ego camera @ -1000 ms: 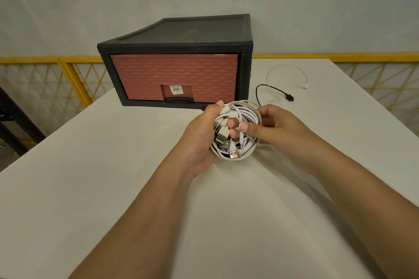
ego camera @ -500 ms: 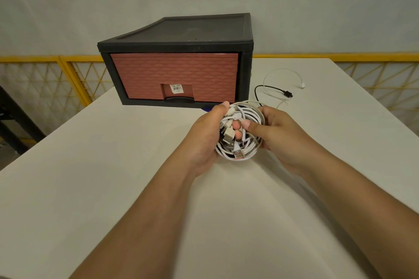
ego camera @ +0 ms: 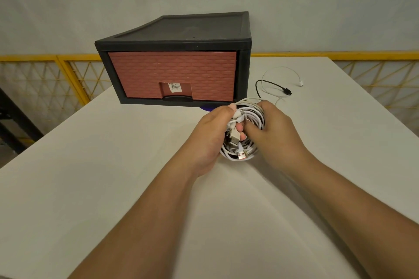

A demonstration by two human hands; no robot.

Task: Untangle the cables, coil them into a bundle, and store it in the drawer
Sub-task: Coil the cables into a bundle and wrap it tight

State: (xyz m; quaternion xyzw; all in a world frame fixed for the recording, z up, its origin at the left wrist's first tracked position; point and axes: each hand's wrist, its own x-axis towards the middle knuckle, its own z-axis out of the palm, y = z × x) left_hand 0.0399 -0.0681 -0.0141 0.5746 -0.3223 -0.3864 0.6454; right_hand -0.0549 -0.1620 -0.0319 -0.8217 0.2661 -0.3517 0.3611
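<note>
A coil of white cables (ego camera: 250, 118) with several USB plugs sticking out sits between both hands, just above the white table (ego camera: 90, 176). My left hand (ego camera: 210, 136) grips its left side and my right hand (ego camera: 272, 131) wraps over its right side. Loose ends trail away on the table: a black cable end (ego camera: 286, 91) and a thin white cable end (ego camera: 300, 84), to the right of the drawer unit. The drawer (ego camera: 174, 75), brick-red fronted in a black frame, stands shut behind the hands.
A small purple thing (ego camera: 207, 108) peeks out under the drawer unit's front edge. Yellow mesh railings (ego camera: 45, 79) run behind the table on both sides, below a grey wall. The table drops off at left and right.
Both hands have closed tighter round the coil. The right hand has slid further over the bundle, and the trailing cable ends have been drawn a little closer.
</note>
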